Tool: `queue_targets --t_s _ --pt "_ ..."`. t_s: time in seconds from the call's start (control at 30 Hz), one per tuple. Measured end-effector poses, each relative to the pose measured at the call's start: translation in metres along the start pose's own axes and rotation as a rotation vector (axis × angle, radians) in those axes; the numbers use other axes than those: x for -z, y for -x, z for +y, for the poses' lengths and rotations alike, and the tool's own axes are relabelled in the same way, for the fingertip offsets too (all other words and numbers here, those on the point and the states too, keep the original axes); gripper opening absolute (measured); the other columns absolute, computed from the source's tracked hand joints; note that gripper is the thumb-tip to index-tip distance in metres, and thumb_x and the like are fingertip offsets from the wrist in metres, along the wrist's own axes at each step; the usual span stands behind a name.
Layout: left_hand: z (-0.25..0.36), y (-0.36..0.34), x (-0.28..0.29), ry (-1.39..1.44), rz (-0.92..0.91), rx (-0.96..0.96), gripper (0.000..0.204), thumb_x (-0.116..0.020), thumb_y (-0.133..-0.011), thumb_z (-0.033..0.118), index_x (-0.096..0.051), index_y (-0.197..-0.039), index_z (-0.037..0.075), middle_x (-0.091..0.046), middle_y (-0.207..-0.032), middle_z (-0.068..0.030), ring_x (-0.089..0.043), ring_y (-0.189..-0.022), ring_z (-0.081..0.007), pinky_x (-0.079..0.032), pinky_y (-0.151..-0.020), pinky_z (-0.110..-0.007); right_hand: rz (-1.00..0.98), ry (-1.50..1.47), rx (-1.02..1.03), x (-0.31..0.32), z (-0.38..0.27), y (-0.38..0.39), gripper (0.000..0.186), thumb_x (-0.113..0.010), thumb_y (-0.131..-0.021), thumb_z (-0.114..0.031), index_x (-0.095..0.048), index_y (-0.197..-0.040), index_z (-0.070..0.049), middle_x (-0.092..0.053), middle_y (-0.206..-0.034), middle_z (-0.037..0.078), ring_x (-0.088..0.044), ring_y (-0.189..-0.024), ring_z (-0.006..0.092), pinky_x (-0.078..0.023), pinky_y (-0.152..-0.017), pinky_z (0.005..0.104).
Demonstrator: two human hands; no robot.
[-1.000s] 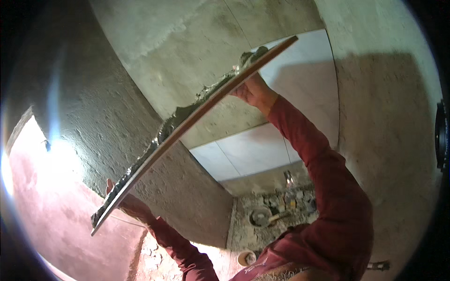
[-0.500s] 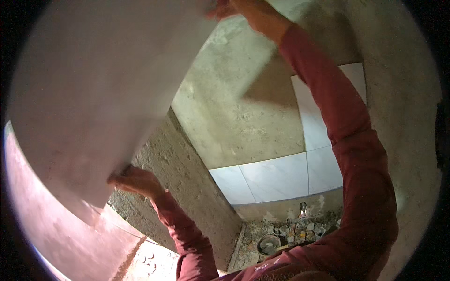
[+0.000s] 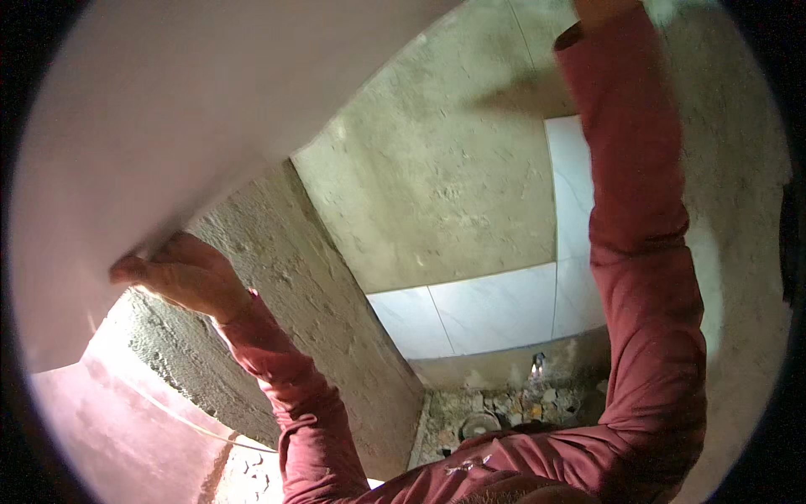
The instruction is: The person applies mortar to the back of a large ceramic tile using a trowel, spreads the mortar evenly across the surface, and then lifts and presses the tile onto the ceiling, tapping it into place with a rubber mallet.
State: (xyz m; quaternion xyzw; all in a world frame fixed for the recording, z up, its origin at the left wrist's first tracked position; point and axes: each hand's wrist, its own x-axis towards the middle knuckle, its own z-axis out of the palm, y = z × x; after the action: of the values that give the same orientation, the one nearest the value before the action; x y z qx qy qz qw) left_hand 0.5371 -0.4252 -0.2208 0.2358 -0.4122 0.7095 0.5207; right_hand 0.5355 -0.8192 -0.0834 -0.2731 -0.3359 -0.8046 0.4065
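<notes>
A large, flat, pale grey tile [image 3: 210,92] fills the upper left, held up tilted close before me. My left hand [image 3: 189,273] is closed on its lower edge, thumb and fingers on either side of the rim. At the top of the view only the wrist end of my right hand [image 3: 606,12] shows; its fingers are cut off by the frame, so whether it touches the tile is hidden. Beyond the arms, white marbled wall tiles [image 3: 495,307] form a low row, with an upright white tile [image 3: 571,189] above at the right.
Bare cement wall [image 3: 445,202] lies behind the tiles. A rough plastered pillar [image 3: 277,227] stands to the left. A pipe fitting [image 3: 537,363] juts out below the row. Rubble [image 3: 537,403] and a round bucket [image 3: 478,425] are on the floor. A thin cable [image 3: 193,427] runs lower left.
The tile has swung, its lower edge going left and up with my left hand. My right hand has moved up and right, mostly out of view.
</notes>
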Motion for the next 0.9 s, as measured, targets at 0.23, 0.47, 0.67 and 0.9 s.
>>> queue_targets --t_s 0.23,0.47,0.67,0.9 --pt "-0.057 -0.007 0.032 -0.027 -0.137 0.032 0.067 -0.059 -0.097 0.051 -0.042 -0.139 0.002 -0.057 -0.133 -0.0171 -0.06 -0.115 -0.0359 -0.052 -0.093 -0.049 -0.091 -0.023 -0.443 0.125 0.042 0.104 0.049 -0.039 -0.107 -0.037 -0.043 -0.137 0.001 -0.045 -0.135 0.019 -0.042 -0.125 0.0333 -0.032 -0.107 0.0454" --pt "-0.112 0.044 0.039 -0.204 -0.228 0.215 0.064 -0.059 -0.097 0.048 -0.043 -0.137 0.001 -0.056 -0.133 -0.0172 -0.058 -0.117 -0.0338 -0.05 -0.095 -0.048 -0.115 0.139 -0.699 0.252 0.075 0.175 0.043 -0.043 -0.106 -0.035 -0.046 -0.131 0.0 -0.046 -0.129 0.015 -0.044 -0.119 0.0297 -0.034 -0.104 0.0424" --pt "-0.141 0.093 0.042 -0.325 -0.259 0.302 0.061 -0.058 -0.097 0.046 -0.044 -0.135 0.0 -0.055 -0.132 -0.0172 -0.056 -0.118 -0.032 -0.048 -0.098 -0.048 -0.11 0.204 -0.794 0.32 0.106 0.205 0.038 -0.046 -0.105 -0.033 -0.049 -0.127 -0.002 -0.048 -0.124 0.012 -0.045 -0.115 0.0265 -0.036 -0.101 0.0399" --pt "-0.168 0.131 0.044 -0.501 -0.303 0.316 0.058 -0.058 -0.098 0.044 -0.046 -0.133 0.0 -0.054 -0.132 -0.0173 -0.054 -0.12 -0.0299 -0.046 -0.101 -0.047 -0.124 0.183 -0.886 0.345 0.163 0.242 0.033 -0.049 -0.104 -0.031 -0.052 -0.121 -0.003 -0.05 -0.118 0.008 -0.047 -0.11 0.0229 -0.037 -0.097 0.0369"
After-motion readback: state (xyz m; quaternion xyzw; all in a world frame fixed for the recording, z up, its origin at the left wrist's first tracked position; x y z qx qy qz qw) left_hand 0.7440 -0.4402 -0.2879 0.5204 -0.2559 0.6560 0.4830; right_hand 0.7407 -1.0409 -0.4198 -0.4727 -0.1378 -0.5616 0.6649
